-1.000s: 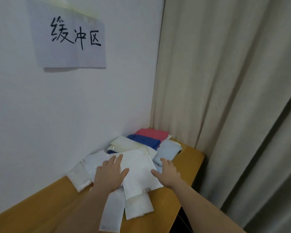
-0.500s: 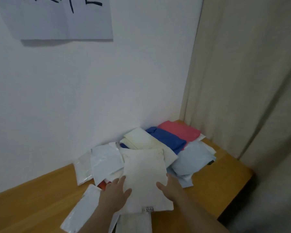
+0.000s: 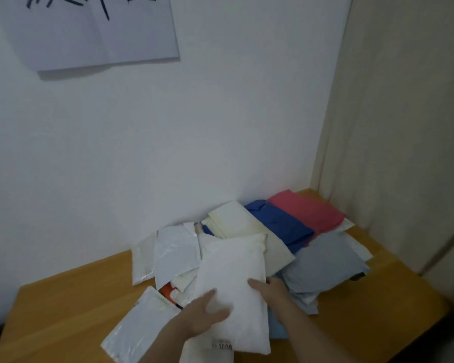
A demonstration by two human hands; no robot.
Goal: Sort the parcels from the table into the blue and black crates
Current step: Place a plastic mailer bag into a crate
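A white padded parcel with a small printed label near its lower edge lies on top of the pile, tilted up off the table. My left hand grips its left edge, thumb on top. On the parcel's right edge my right hand holds it with the thumb over the face. Under and behind it lie more parcels: a cream one, a blue one, a pink one, a grey one and clear plastic ones. No crate is in view.
The wooden table stands in a corner, with a white wall behind and a beige curtain on the right. A paper sign hangs on the wall. Another clear parcel lies at the front left.
Both hands went from lying flat on the white parcel to gripping its edges and lifting it toward me. The view has tilted and shifted to the left.
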